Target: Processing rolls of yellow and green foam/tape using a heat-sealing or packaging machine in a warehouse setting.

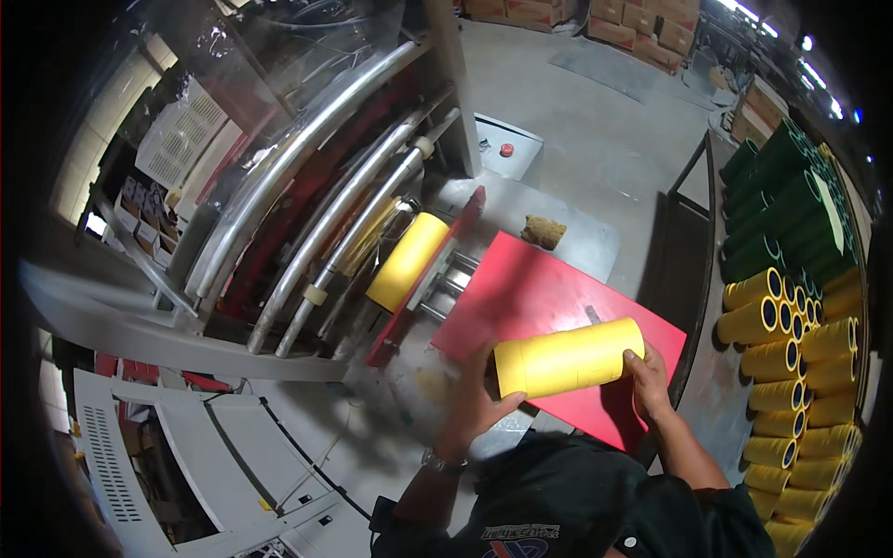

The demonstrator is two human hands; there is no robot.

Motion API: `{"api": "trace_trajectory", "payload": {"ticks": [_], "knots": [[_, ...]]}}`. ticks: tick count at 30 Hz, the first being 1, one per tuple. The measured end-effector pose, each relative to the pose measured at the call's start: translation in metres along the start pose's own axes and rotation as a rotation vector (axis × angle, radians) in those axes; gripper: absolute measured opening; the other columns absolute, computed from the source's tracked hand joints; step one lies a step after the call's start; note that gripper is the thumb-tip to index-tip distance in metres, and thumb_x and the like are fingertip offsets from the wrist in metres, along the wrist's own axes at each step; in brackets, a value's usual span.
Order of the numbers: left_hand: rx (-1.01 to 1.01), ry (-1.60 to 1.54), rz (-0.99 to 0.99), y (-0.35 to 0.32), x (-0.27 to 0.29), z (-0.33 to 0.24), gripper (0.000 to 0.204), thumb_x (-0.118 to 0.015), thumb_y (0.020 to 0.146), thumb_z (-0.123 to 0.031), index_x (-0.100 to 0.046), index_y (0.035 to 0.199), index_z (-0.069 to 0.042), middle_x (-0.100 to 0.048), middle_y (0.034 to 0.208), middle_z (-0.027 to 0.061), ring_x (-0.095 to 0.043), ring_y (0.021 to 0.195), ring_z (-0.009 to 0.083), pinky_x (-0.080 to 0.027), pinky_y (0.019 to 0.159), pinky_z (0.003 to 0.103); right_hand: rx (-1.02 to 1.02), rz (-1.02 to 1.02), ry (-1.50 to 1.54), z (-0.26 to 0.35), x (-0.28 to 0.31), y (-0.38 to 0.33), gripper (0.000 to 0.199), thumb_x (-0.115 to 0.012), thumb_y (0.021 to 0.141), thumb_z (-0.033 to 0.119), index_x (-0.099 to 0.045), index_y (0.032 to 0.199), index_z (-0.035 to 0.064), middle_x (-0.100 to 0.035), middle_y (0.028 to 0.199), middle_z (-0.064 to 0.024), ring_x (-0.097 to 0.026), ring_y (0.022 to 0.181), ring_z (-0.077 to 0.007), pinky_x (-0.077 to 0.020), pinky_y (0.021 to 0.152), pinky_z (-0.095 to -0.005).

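A thick yellow roll (569,359) lies nearly level across my two hands, above a red flat-topped table (521,288). My left hand (481,400) is closed round its left end, thumb along the lower edge. At the right end my right hand (648,374) grips it, with the thumb on the yellow face. What the roll is made of cannot be told. Another yellow roll (409,260) sits in the machine to the left, beside a red upright plate (423,293).
Long metal rollers (349,223) and a grey frame stand at the left. On the right, a rack (696,191) carries stacked green rolls (777,209) and yellow rolls (774,395). A brown sponge-like block (543,232) and a red button (507,150) are beyond the table.
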State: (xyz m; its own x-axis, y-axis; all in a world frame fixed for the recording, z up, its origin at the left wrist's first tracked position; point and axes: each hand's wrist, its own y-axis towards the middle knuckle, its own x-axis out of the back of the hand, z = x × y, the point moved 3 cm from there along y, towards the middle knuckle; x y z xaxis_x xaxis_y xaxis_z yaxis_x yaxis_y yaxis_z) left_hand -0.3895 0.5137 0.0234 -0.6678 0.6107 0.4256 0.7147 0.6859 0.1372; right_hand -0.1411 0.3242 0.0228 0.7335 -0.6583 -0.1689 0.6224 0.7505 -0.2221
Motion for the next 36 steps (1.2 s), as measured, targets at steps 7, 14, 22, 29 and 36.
{"api": "trace_trajectory", "payload": {"ticks": [7,14,22,29,36], "knots": [[0.006,-0.023,0.006,0.012,0.003,-0.001,0.091,-0.086,0.069,-0.009,-0.04,0.148,-0.007,-0.058,0.133,0.0168,-0.06,0.124,0.0282,-0.049,0.103,0.039,-0.004,-0.037,-0.006,0.005,-0.003,0.001,0.038,-0.061,0.099,0.022,-0.058,0.128,-0.0017,-0.067,0.115,-0.0084,-0.062,0.108,-0.017,-0.0446,0.099,-0.0345],[0.002,-0.009,0.028,0.017,0.005,-0.002,0.091,-0.088,0.069,-0.012,-0.04,0.146,-0.007,-0.056,0.133,0.016,-0.059,0.123,0.0297,-0.05,0.101,0.041,0.012,-0.053,-0.001,0.007,-0.005,0.008,0.032,-0.061,0.098,0.024,-0.062,0.12,0.0008,-0.069,0.105,-0.0042,-0.063,0.095,-0.0127,-0.0468,0.088,-0.0309],[0.013,-0.031,0.037,0.02,0.013,-0.003,0.095,-0.09,0.067,-0.015,-0.038,0.146,-0.007,-0.055,0.133,0.0166,-0.057,0.124,0.0313,-0.049,0.099,0.042,0.006,-0.011,-0.073,0.017,-0.018,0.042,0.042,-0.062,0.097,0.024,-0.056,0.131,-0.0008,-0.065,0.118,-0.0086,-0.059,0.111,-0.0172,-0.0426,0.101,-0.0343],[0.011,-0.134,-0.094,0.039,0.059,0.024,0.094,-0.09,0.067,-0.015,-0.04,0.145,-0.002,-0.054,0.136,0.0161,-0.058,0.121,0.0265,-0.05,0.097,0.038,0.174,0.1,-0.096,0.031,-0.097,0.122,0.053,-0.064,0.092,0.012,-0.045,0.139,-0.0007,-0.057,0.126,-0.0124,-0.053,0.12,-0.0199,-0.0408,0.106,-0.0354],[0.093,0.289,-0.439,0.053,0.121,0.064,0.087,-0.087,0.067,-0.018,-0.045,0.142,0.001,-0.055,0.135,0.0195,-0.056,0.125,0.0328,-0.044,0.106,0.042,0.372,0.381,-0.236,0.031,-0.209,0.225,0.045,-0.064,0.092,0.01,-0.051,0.132,-0.0025,-0.061,0.119,-0.0109,-0.059,0.109,-0.0193,-0.0476,0.097,-0.0328]]}}
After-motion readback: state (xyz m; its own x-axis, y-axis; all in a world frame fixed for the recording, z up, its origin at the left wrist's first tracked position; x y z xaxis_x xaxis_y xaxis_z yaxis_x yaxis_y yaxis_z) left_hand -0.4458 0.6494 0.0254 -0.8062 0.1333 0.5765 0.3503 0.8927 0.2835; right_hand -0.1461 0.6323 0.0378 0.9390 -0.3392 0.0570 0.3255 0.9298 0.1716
